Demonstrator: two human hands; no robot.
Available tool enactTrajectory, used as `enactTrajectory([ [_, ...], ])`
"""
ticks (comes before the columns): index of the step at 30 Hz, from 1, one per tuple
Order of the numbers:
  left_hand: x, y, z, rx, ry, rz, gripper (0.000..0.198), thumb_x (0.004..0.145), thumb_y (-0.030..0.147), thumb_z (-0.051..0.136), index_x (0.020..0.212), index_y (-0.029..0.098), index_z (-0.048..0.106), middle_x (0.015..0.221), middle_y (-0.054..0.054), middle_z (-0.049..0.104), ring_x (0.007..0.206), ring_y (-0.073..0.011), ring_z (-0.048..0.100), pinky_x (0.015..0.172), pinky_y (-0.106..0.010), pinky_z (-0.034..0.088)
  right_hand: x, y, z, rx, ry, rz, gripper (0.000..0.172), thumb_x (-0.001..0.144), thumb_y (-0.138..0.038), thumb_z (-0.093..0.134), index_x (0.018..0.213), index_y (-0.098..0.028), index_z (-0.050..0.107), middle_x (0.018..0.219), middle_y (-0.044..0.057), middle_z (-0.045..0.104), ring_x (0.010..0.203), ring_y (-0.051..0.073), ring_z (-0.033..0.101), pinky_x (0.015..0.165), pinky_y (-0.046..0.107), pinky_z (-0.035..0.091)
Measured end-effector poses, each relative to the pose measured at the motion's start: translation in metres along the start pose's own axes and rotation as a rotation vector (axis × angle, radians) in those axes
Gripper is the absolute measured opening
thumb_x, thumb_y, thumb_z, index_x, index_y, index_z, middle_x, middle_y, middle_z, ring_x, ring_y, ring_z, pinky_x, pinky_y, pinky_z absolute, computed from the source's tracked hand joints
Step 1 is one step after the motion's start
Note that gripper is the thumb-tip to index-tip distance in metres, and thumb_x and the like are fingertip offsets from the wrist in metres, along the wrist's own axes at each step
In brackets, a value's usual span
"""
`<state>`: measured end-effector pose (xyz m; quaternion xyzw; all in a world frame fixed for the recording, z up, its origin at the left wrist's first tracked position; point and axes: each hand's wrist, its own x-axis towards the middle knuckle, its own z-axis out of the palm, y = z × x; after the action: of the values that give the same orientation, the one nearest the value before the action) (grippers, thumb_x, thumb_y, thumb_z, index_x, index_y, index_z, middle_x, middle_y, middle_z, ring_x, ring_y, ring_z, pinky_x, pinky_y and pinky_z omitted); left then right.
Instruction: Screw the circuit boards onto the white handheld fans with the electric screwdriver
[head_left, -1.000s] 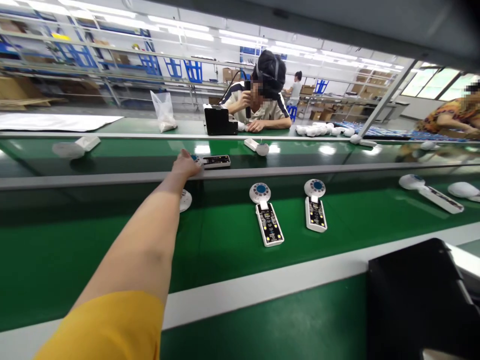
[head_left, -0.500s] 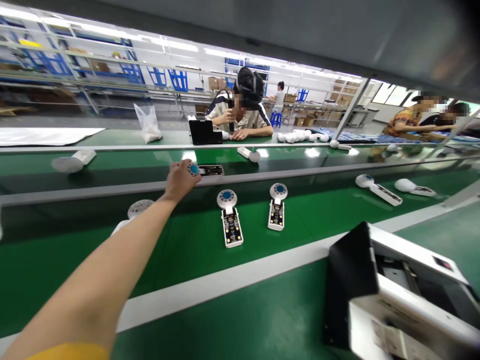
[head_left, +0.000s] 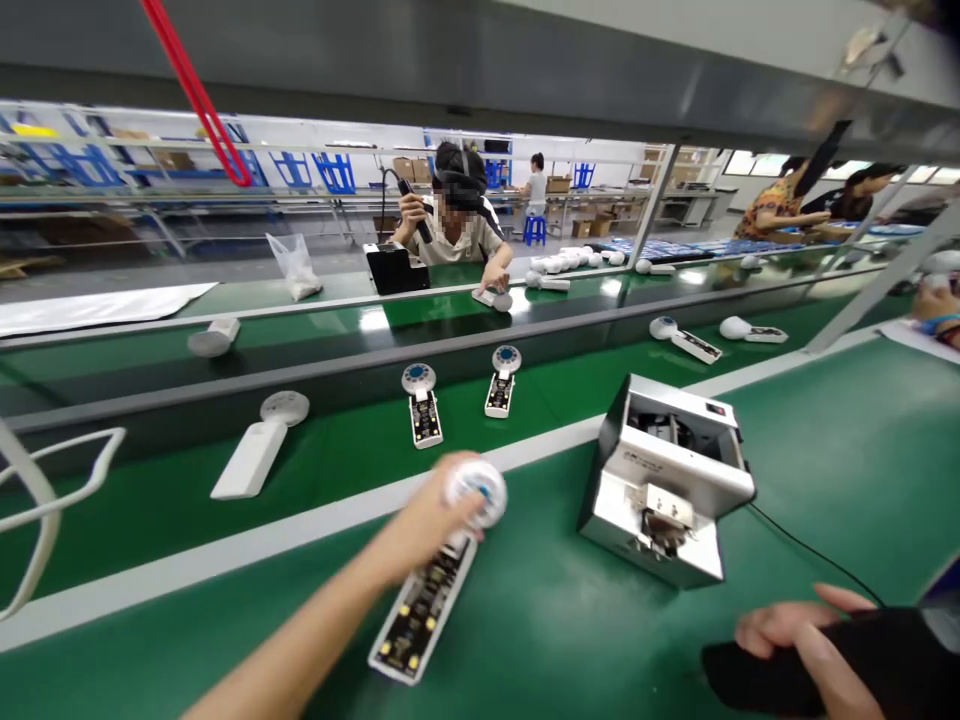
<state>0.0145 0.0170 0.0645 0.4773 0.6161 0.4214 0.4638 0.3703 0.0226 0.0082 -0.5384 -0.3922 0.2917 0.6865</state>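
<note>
My left hand (head_left: pixel 431 520) is closed around the round head end of an open white device (head_left: pixel 431 590) whose circuit board shows. It holds the device just above the green bench in front of me. My right hand (head_left: pixel 806 645) sits at the lower right, fingers wrapped on a black object (head_left: pixel 825 665) that is cut off by the frame edge. A silver and white machine (head_left: pixel 664 480) stands between the two hands, with a black cable running right from it.
Two open devices (head_left: pixel 424 405) (head_left: pixel 501 382) and a closed white one (head_left: pixel 255 450) lie on the green conveyor belt (head_left: pixel 150 500). More devices (head_left: pixel 686 338) lie further right. A person sits across the line with a tool. A white wire frame (head_left: pixel 45 480) stands at left.
My left hand has pulled back from the far belt with the open device and brought it over the near bench. The view has swung down and right, and my right hand has come into sight.
</note>
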Motion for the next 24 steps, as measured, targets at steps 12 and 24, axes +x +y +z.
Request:
enactTrajectory([
  [12, 0.009, 0.011, 0.124, 0.841, -0.478, 0.521, 0.050, 0.093, 0.051, 0.065, 0.135, 0.024, 0.061, 0.130, -0.011, 0.070, 0.118, -0.0345, 0.065, 0.100, -0.047, 0.051, -0.023, -0.026, 0.001, 0.122, -0.220, -0.137, 0.036, 0.081, -0.024, 0.076, 0.107, -0.022, 0.052, 0.065, -0.003, 0.066, 0.056, 0.022, 0.064, 0.068, 0.043, 0.055],
  [24, -0.066, -0.063, 0.076, 0.878, -0.086, 0.401, 0.052, 0.096, 0.033, 0.062, 0.144, 0.020, 0.048, 0.134, -0.014, 0.063, 0.117, -0.0322, 0.059, 0.100, -0.050, 0.050, -0.013, -0.043, 0.008, 0.200, -0.429, -0.132, 0.038, 0.087, -0.031, 0.072, 0.117, -0.024, 0.051, 0.073, -0.002, 0.067, 0.063, 0.021, 0.064, 0.065, 0.039, 0.053],
])
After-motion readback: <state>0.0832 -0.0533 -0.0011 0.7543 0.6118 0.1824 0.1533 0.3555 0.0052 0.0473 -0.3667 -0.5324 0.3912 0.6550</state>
